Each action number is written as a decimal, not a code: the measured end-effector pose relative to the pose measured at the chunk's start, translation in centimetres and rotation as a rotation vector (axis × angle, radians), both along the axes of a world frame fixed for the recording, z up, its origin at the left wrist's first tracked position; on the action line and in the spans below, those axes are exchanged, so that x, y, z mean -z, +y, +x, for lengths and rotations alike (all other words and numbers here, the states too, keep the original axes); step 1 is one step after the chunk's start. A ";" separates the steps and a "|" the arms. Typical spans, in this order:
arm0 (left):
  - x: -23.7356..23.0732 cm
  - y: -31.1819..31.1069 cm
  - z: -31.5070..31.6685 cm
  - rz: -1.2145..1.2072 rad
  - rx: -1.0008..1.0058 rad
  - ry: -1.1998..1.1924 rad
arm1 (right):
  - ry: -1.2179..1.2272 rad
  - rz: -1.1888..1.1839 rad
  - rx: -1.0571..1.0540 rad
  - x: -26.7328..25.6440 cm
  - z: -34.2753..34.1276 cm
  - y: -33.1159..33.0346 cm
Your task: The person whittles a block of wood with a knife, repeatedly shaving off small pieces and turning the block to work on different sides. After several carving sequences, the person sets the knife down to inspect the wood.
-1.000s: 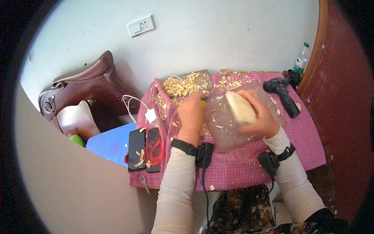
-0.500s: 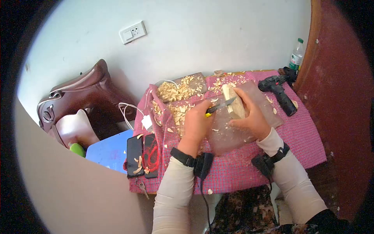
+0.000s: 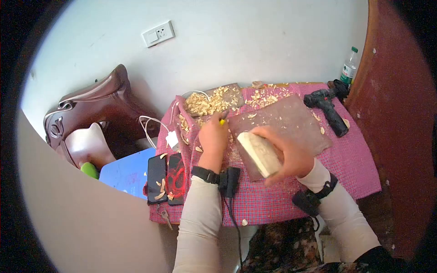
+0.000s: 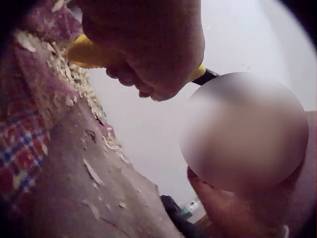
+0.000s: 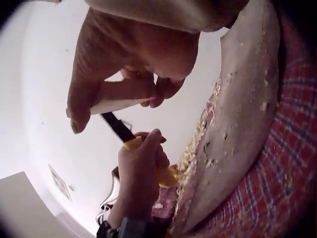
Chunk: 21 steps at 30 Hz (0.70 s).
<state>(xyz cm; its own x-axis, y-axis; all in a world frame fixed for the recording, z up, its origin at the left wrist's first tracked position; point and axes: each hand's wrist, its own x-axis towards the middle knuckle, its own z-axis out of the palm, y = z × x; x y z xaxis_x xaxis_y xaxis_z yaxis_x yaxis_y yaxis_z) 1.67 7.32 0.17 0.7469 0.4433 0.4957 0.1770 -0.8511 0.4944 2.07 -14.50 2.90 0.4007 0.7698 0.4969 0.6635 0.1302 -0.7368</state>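
Observation:
A pale carved block of wood point(image 3: 260, 154) is in my right hand point(image 3: 291, 154), held above the front of a brown board point(image 3: 291, 119). Thumb and fingers grip it from its right side. My left hand point(image 3: 212, 139), to the left of the block, is wrapped around a yellow-handled utility knife point(image 3: 222, 122). In the right wrist view the knife's dark blade point(image 5: 118, 126) points up toward the block's pale edge point(image 5: 116, 105). The left wrist view shows the fist around the yellow handle point(image 4: 89, 52); a round blur hides the area past the blade's base.
Wood shavings point(image 3: 207, 103) heap on a small board at the back left. A black cordless drill point(image 3: 328, 109) lies at right, near a bottle point(image 3: 349, 68). Phones point(image 3: 157, 177), a red cord point(image 3: 175, 178) and keys point(image 3: 165, 215) lie at left on the checked cloth point(image 3: 273, 204).
Half a second ago the blade lay across the block. Since then the left hand with the knife has moved left, and the right hand has brought the block nearer and leftward, turning it.

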 end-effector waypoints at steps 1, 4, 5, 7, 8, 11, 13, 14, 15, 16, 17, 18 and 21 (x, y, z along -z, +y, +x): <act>-0.1 0.2 0.2 0.063 -0.024 -0.093 | 0.039 -0.013 0.067 0.4 0.1 0.2; -0.6 -1.3 -0.6 0.064 0.073 -0.213 | 0.242 0.083 0.179 1.6 1.8 0.2; -0.8 -1.8 -0.9 0.057 0.118 -0.223 | 0.355 0.200 0.158 1.7 2.3 0.2; -1.4 -2.9 -1.6 0.027 0.233 -0.280 | 0.446 0.328 0.148 1.7 2.5 0.2; -1.7 -3.4 -1.9 0.003 0.344 -0.332 | 0.445 0.327 0.148 1.6 2.3 0.2; -1.7 -4.8 -2.4 0.051 0.437 -0.278 | 0.417 0.305 0.202 1.3 2.0 0.4; -1.6 -5.1 -2.5 0.048 0.438 -0.269 | 0.387 0.321 0.244 1.9 2.5 0.5; -1.5 -5.2 -2.5 0.048 0.436 -0.259 | 0.385 0.319 0.245 2.1 2.7 0.5; -1.5 -5.2 -2.4 0.046 0.435 -0.260 | 0.373 0.325 0.249 2.3 2.8 0.5; -1.5 -5.1 -2.4 0.038 0.440 -0.250 | 0.363 0.332 0.253 2.4 2.8 0.6; -1.5 -5.0 -2.4 0.030 0.445 -0.239 | 0.367 0.333 0.253 2.5 2.7 0.6; -1.4 -5.0 -2.3 0.029 0.444 -0.237 | 0.402 0.320 0.242 2.5 2.5 0.6; -1.1 -4.5 -1.8 0.069 0.400 -0.277 | 0.469 0.330 0.190 2.5 2.2 0.5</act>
